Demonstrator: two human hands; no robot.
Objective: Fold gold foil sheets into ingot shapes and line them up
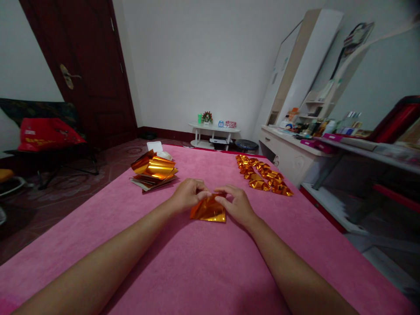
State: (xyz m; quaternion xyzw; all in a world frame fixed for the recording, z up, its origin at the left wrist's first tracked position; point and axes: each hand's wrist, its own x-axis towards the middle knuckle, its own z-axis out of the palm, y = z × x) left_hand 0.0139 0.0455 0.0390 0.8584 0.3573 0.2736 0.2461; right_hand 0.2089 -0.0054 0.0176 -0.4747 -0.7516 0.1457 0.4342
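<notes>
A sheet of shiny gold foil paper [209, 211] lies in front of me on the pink cloth, its far edge between my hands. My left hand [192, 194] pinches the far left part of the sheet, thumb on top. On the far right part, my right hand [236, 203] grips the sheet with thumb and curled fingers. A loose stack of gold foil sheets [154, 168] stands off to the left, its top sheets curled up. To the right, several folded gold foil pieces [262, 175] sit in rows.
The pink cloth [183, 271] covers the table. Behind the stack are a white card [154, 147] and a small white object [164, 155]. A cluttered dresser [288, 144] stands right, a low white side table [213, 127] at the wall, and a red bag [49, 134] on a chair at left.
</notes>
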